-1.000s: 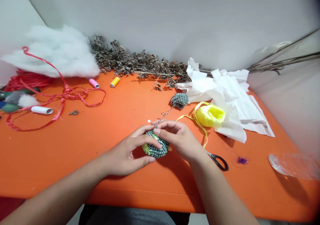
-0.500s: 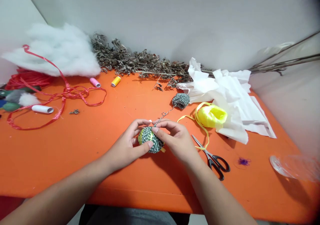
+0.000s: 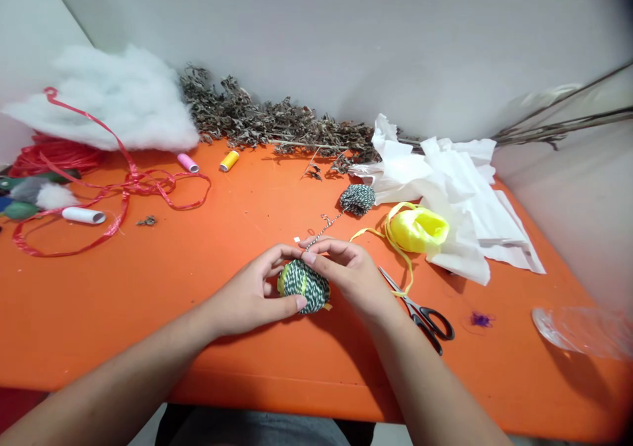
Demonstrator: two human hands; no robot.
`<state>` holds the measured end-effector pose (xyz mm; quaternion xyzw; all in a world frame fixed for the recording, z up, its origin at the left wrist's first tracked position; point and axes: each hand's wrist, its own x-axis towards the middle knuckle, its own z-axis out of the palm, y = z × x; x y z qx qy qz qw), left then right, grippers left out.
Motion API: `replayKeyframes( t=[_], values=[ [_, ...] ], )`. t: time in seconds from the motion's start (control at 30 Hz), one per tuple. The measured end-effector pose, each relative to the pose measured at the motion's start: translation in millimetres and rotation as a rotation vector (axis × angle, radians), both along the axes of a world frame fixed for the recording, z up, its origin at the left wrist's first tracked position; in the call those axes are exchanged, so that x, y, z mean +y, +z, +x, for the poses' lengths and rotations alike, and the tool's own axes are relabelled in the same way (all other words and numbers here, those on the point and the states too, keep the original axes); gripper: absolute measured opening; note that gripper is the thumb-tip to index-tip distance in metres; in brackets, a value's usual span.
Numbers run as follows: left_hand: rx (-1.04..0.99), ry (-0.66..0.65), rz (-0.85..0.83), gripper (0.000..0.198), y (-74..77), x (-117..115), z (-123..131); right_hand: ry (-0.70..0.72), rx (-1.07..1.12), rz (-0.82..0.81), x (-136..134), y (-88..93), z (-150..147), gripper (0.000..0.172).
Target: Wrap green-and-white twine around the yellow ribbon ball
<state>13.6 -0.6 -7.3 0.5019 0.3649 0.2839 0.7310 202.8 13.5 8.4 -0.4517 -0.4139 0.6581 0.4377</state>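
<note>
A ball (image 3: 305, 289) wrapped in dark green and white twisted cord, with yellow strips showing at its side and edge, sits between my hands. My left hand (image 3: 257, 291) is closed around its left side, thumb across the front. At the ball's top, my right hand (image 3: 346, 271) pinches the cord (image 3: 322, 229) between thumb and fingers. From there the cord runs up and right to a small hank of the same cord (image 3: 357, 199) lying on the table. Some of the right fingertips are hidden behind the ball and thumb.
Scissors (image 3: 425, 317) lie right of my right arm, beside a yellow ribbon roll (image 3: 418, 228). White paper (image 3: 462, 189) is behind it. Dried plants (image 3: 277, 123) line the wall. Red ribbon (image 3: 133, 182), thread spools (image 3: 229, 161) and white stuffing (image 3: 123, 99) are at left.
The ball has shifted slightly down and right, with both hands around it. The cord to the hank looks straighter, and a small loop in it has moved.
</note>
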Motion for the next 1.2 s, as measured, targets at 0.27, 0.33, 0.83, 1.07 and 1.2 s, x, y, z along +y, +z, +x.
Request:
replayKeyframes(
  t=[0.27, 0.33, 0.83, 1.07, 1.2],
  values=[
    [-0.030, -0.020, 0.006, 0.050, 2.0, -3, 1, -0.032, -0.009, 0.007, 2, -3.4, 3, 0.020],
    [-0.016, -0.020, 0.014, 0.050, 1.5, -3, 1, -0.022, -0.004, 0.005, 2, -4.0, 2, 0.023],
    [-0.104, 0.125, 0.004, 0.037, -0.8, 0, 10, -0.098, -0.186, 0.212, -7, -6.1, -11, 0.017],
    [-0.057, -0.031, -0.068, 0.042, -2.3, -6, 9, -0.040, 0.117, -0.071, -3, 5.7, -1, 0.021],
    [0.021, -0.252, -0.071, 0.042, 3.5, -14, 4, -0.144, 0.156, -0.119, 26, 42.0, 31, 0.021]
  ],
)
